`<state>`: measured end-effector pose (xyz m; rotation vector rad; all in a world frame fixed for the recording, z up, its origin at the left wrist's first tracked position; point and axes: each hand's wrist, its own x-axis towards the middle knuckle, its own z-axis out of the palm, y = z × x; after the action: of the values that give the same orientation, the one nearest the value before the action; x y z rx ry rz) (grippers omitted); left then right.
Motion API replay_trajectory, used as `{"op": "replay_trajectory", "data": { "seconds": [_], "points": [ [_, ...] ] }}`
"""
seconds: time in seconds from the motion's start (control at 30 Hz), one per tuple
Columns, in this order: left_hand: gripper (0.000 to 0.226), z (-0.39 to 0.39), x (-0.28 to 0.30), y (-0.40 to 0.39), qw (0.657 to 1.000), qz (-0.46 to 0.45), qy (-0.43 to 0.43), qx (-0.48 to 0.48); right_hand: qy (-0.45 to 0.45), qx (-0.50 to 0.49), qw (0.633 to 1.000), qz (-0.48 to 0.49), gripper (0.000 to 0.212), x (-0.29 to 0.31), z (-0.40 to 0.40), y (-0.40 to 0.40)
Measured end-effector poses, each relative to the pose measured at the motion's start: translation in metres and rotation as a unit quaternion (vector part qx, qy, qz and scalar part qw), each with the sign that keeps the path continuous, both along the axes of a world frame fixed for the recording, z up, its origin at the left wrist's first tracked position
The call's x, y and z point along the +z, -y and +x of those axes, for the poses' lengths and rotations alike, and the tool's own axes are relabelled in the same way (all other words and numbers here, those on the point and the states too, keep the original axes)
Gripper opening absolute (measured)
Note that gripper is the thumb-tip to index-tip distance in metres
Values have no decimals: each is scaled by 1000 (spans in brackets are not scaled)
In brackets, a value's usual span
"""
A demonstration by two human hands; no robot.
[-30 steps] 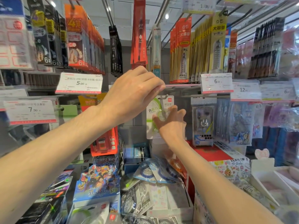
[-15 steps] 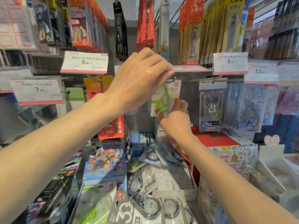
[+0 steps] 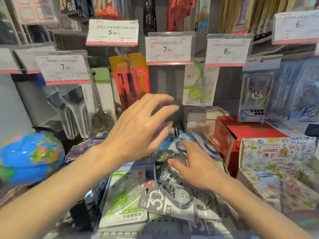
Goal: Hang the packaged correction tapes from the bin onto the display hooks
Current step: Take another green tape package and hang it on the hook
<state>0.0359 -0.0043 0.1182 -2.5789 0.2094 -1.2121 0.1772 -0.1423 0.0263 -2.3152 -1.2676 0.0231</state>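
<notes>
While unladen, both hands [image 3: 138, 128] overhang bin [image 3: 172, 233].

Even indoor light, heavy motion blur (esp. edges), wide-angle warp, no glare.

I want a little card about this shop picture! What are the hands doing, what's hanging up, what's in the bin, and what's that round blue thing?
left hand: open, fingers spread, above the bin, holding nothing
right hand: open, reaching down over the packets
hanging: green correction tape pack on a hook, under the price tags
bin: loose correction tape packets, piled up
round blue thing: a globe, on the left
</notes>
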Motion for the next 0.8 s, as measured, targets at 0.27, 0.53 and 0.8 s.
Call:
{"op": "replay_trajectory", "data": {
  "seconds": [0.27, 0.53, 0.8],
  "points": [
    [63, -41, -63, -36, 892, -127, -386, 200, 25, 129, 982, -137, 63, -15, -18, -2],
    [54, -42, -82, -34, 790, -189, -525, 252, 67, 109, 982, -142, 37, -13, -19, 1],
    [66, -42, -84, -33, 773, -204, -536, 272, 86, 77, 969, -220, 38, -7, 0, 24]
  ]
}}
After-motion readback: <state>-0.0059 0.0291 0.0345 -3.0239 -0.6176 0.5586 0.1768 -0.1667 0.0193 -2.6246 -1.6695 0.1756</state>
